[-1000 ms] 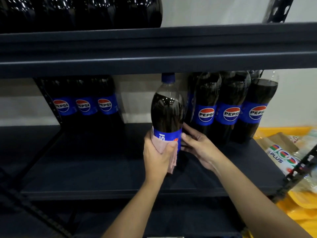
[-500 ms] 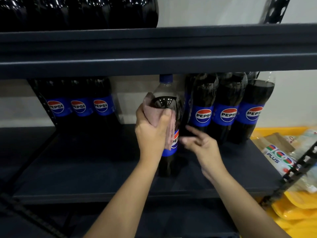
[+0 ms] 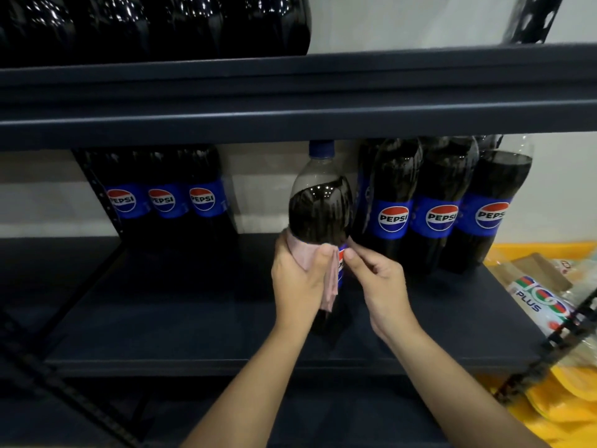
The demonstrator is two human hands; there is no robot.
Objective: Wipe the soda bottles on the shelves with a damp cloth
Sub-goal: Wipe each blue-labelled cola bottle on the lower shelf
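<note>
A dark Pepsi bottle with a blue cap stands upright in the middle of the dark shelf. My left hand wraps a pink cloth round the bottle at its blue label. My right hand touches the label's right side with curled fingertips. Three more Pepsi bottles stand in a row to the right, and three others stand further back on the left.
The upper shelf beam runs across just above the bottle's cap, with several dark bottles on top of it. Yellow bags and a 100 Plus pack lie beyond the shelf's right end. A perforated metal post slants at the right.
My left hand has slid the cloth down from the bottle's shoulder to the label. My right hand has come back against the label's right side.
</note>
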